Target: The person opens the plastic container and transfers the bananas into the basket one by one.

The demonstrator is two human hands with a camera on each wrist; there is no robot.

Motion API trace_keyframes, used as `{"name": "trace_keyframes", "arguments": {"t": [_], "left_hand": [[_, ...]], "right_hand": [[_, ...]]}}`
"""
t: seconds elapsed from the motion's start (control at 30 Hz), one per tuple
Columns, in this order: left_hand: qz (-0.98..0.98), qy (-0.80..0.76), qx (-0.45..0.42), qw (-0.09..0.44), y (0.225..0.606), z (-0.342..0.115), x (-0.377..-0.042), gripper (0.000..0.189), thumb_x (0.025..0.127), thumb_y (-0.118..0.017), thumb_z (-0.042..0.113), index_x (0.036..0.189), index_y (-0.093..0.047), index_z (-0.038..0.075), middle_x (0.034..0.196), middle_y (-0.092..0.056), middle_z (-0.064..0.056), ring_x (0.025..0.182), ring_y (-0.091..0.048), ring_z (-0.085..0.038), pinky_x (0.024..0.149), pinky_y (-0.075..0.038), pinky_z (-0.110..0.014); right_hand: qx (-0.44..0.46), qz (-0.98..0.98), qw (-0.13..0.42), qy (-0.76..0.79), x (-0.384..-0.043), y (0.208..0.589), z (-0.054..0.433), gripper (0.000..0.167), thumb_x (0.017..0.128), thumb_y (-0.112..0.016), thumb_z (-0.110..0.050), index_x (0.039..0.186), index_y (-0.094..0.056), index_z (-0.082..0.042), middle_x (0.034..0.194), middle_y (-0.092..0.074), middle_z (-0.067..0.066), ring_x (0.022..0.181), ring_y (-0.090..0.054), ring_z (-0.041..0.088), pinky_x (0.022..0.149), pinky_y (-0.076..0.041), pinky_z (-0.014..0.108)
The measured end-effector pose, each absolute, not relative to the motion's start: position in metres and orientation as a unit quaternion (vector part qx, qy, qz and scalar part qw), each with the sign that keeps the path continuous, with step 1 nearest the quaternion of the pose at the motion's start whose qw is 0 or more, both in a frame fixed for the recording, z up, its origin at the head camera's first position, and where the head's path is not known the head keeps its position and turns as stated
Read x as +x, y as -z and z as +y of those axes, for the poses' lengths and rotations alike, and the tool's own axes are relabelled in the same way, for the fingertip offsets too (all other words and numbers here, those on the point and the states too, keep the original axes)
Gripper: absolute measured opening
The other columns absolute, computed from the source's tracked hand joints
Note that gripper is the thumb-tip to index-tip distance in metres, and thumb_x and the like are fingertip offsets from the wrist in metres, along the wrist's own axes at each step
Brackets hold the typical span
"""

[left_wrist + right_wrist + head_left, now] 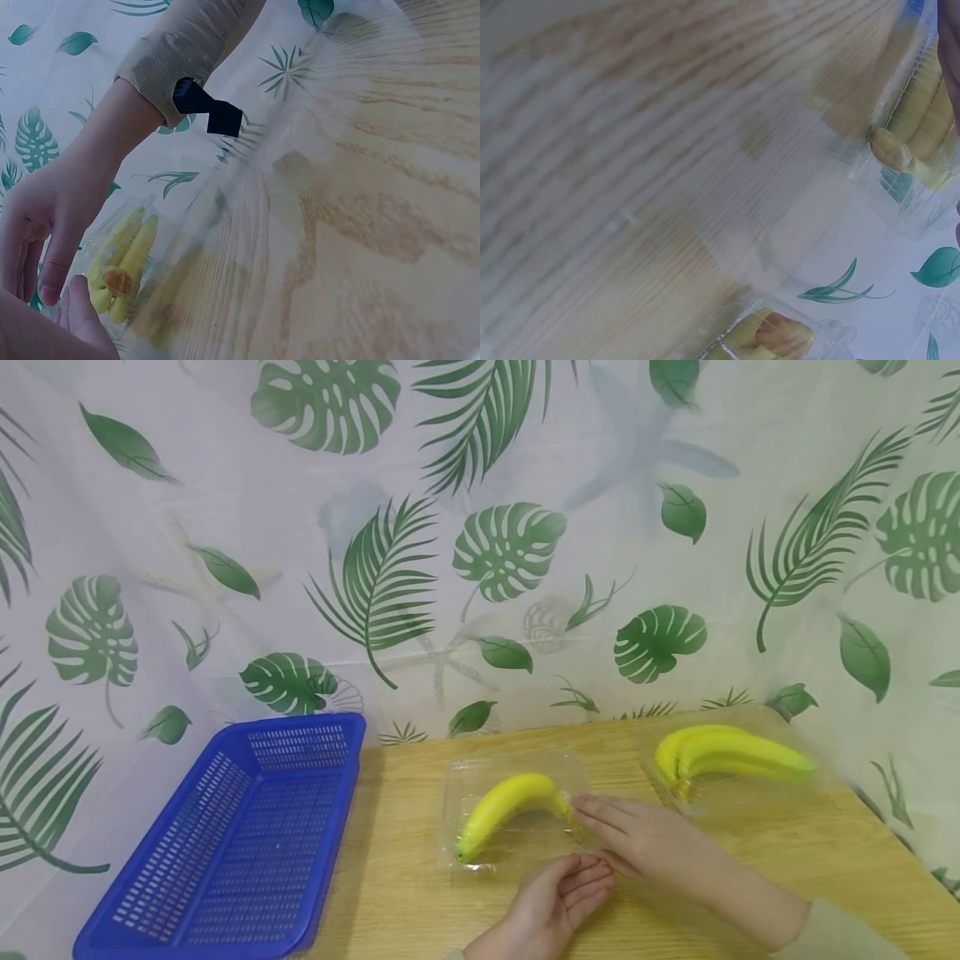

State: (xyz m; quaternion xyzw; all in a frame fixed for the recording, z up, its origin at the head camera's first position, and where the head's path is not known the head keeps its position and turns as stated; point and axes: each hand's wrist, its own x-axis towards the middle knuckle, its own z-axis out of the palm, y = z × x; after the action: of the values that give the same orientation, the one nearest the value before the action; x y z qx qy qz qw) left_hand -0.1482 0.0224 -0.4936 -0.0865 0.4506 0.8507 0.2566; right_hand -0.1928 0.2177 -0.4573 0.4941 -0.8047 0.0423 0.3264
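Note:
A yellow banana (513,806) with a greenish tip lies in a clear plastic container (453,785) on the wooden table. My right hand (652,843) reaches in from the right, fingers extended, their tips at the container's right side by the banana's stem end. Just below, my left hand (558,897) is turned palm up with loosely bent fingers, close to the near right corner. Nothing shows in its palm. In the left wrist view the right hand (64,195) hangs over the left hand (45,330), their fingertips near each other.
A second clear container with bananas (731,756) stands at the back right, near the patterned cloth wall (570,552). At the left is a blue plastic basket (348,777) with slotted sides. The wooden table (397,893) extends under everything.

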Motion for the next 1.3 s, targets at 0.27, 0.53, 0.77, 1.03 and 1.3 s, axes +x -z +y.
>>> {"name": "trace_keyframes", "arguments": {"t": [0.27,0.53,0.77,1.03,1.3], "left_hand": [[0.455,-0.848,-0.089,0.255,0.4911,0.024,-0.1483,0.042,0.112,-0.047,0.02,0.133,-0.06,-0.014,0.126,-0.074,-0.023,0.117,-0.074,-0.025,0.11,-0.059,-0.036],[0.463,-0.846,-0.082,0.25,0.4921,0.0255,-0.1499,0.042,0.113,-0.045,0.018,0.134,-0.058,-0.016,0.13,-0.071,-0.027,0.118,-0.074,-0.025,0.109,-0.06,-0.035],[0.473,-0.841,-0.082,0.25,0.4923,0.0254,-0.1501,0.04,0.112,-0.045,0.015,0.134,-0.059,-0.015,0.131,-0.071,-0.026,0.117,-0.074,-0.024,0.107,-0.06,-0.034],[0.471,-0.842,-0.085,0.251,0.4923,0.0255,-0.1497,0.038,0.11,-0.048,0.012,0.133,-0.061,-0.016,0.126,-0.074,-0.023,0.116,-0.075,-0.025,0.106,-0.061,-0.034],[0.483,-0.838,-0.077,0.241,0.4953,0.0276,-0.1506,0.038,0.109,-0.048,0.011,0.132,-0.062,-0.017,0.12,-0.077,-0.021,0.111,-0.076,-0.023,0.103,-0.062,-0.032]], "right_hand": [[0.493,-0.804,0.33,-0.032,-0.1937,0.4578,0.2169,0.067,0.118,-0.017,-0.037,0.13,-0.072,0.0,0.137,-0.072,0.014,0.118,-0.074,0.025,0.106,-0.056,0.034],[0.499,-0.796,0.343,-0.012,-0.1951,0.4574,0.2171,0.067,0.118,-0.016,-0.034,0.127,-0.073,0.0,0.135,-0.073,0.014,0.116,-0.075,0.023,0.104,-0.056,0.034],[0.509,-0.785,0.353,0.005,-0.1973,0.458,0.2174,0.065,0.119,-0.016,-0.029,0.126,-0.074,0.0,0.134,-0.074,0.015,0.116,-0.075,0.023,0.095,-0.062,0.035],[0.519,-0.766,0.38,0.003,-0.1991,0.4592,0.2161,0.061,0.118,-0.021,-0.026,0.121,-0.075,0.003,0.129,-0.076,0.017,0.111,-0.077,0.023,0.09,-0.064,0.035],[0.517,-0.763,0.388,-0.004,-0.2007,0.4577,0.2135,0.06,0.117,-0.024,-0.025,0.114,-0.079,0.001,0.121,-0.079,0.015,0.104,-0.079,0.023,0.085,-0.066,0.034]]}}
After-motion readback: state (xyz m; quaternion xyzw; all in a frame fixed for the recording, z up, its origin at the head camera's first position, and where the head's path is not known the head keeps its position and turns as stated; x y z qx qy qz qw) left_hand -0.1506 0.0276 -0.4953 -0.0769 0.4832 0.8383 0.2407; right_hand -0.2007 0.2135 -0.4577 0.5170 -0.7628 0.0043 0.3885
